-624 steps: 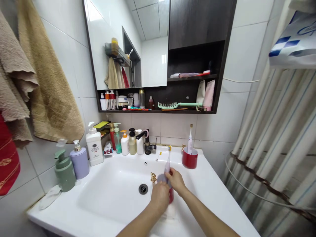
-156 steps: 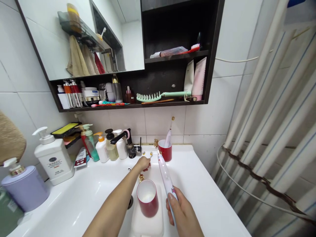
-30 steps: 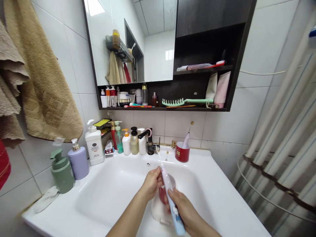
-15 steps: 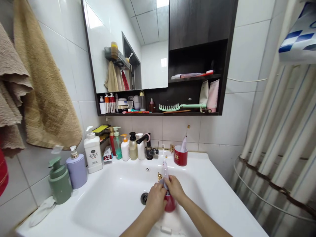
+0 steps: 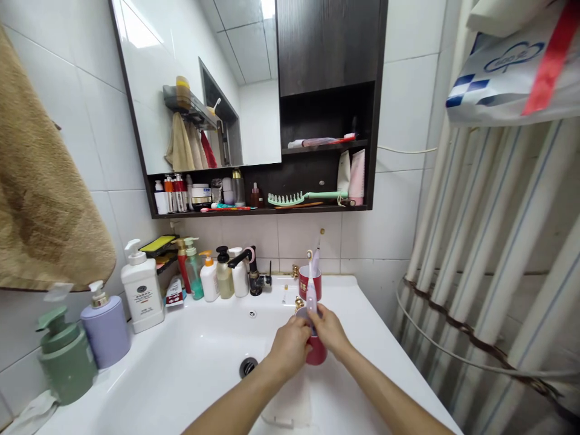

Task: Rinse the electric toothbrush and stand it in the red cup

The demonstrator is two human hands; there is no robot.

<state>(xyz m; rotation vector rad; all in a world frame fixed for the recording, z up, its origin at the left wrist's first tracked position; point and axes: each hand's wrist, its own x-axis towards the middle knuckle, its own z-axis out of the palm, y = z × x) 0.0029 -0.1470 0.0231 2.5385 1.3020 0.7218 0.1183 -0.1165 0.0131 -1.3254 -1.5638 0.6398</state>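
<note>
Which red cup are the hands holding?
The nearer red cup, over the sink: the left hand and right hand hold it. The other red cup stands untouched by the back wall.

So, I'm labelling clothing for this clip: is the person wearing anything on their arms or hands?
No. Both forearms are bare to the frame edge, no sleeves showing. The left hand and right hand carry no gloves, watch, bracelet or visible rings.

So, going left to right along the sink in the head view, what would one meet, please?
Green pump bottle, lilac pump bottle, white pump bottle, teal bottle, black faucet, red cup in the left hand, striped curtain.
</note>
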